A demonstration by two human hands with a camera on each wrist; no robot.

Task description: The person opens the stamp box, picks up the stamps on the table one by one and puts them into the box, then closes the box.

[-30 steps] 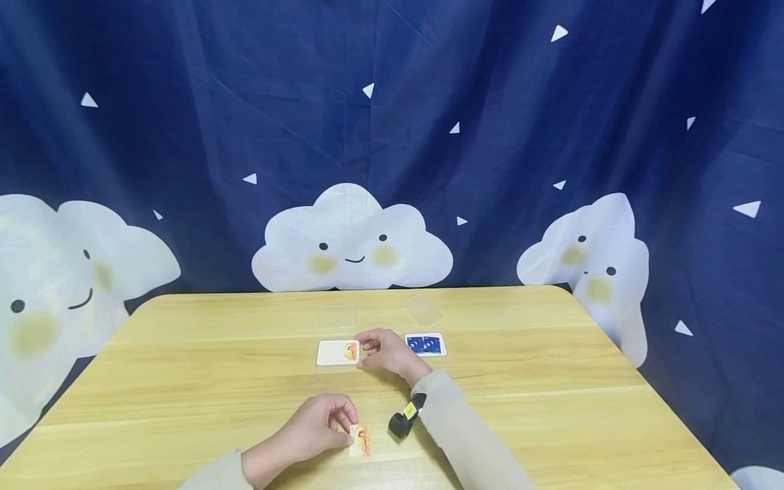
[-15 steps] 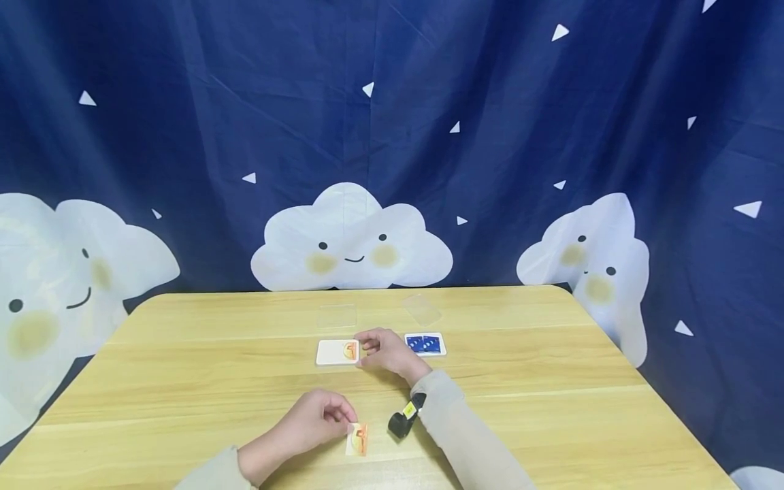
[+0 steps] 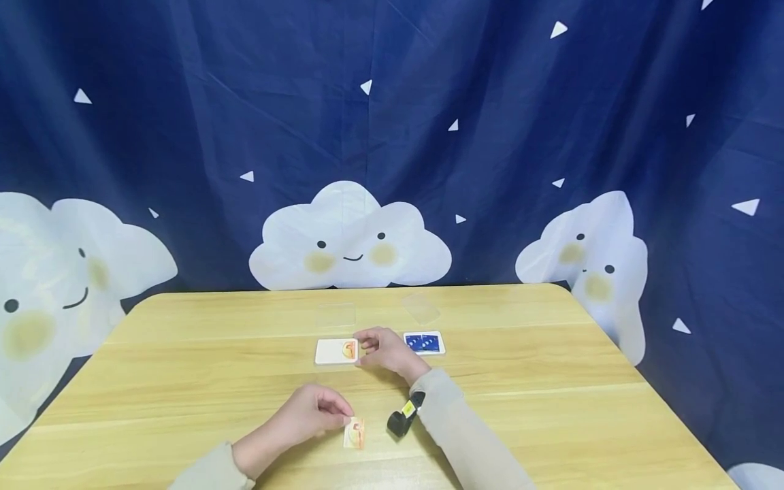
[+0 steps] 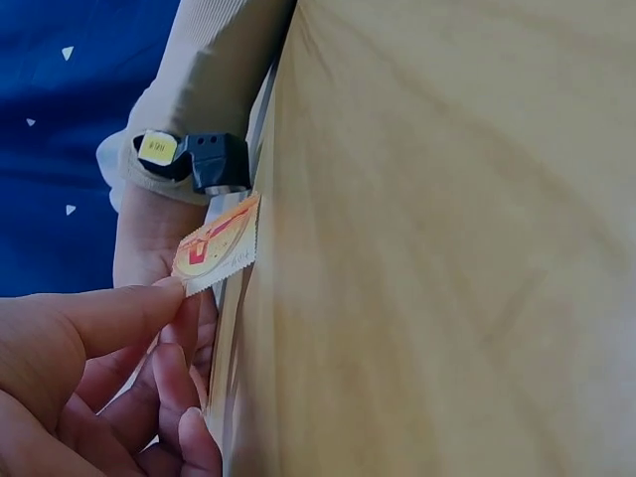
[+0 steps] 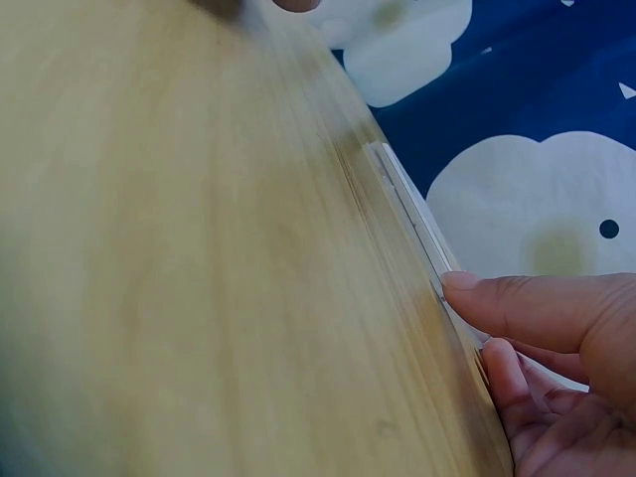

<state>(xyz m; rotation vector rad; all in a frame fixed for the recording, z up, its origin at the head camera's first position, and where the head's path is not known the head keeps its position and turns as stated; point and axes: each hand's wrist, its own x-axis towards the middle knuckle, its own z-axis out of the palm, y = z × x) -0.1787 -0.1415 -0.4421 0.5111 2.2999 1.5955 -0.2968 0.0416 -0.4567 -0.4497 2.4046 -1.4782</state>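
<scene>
My left hand point(image 3: 311, 412) pinches a small orange and yellow stamp point(image 4: 217, 245) by one corner between thumb and forefinger. The stamp has zigzag perforated edges and is held up off the table in the left wrist view. Further forward, my right hand point(image 3: 388, 354) grips the right end of a flat white case point(image 3: 329, 351), thumb on the near side. A similar orange stamp point(image 3: 348, 350) lies at the right end of that case. In the right wrist view the case point(image 5: 417, 219) shows only its thin side edge, with my thumb against it.
Right of my right hand lies another white case point(image 3: 441, 343) with blue stamps point(image 3: 423, 343) in it. Behind the cases, two clear plastic pieces point(image 3: 337, 314) point(image 3: 421, 309) lie on the wooden table point(image 3: 520, 408). A dark blue curtain point(image 3: 392, 150) with clouds hangs behind.
My left hand has moved slightly forward and left, and the stamp it pinches has gone with it. My right hand has stayed at the white case.
</scene>
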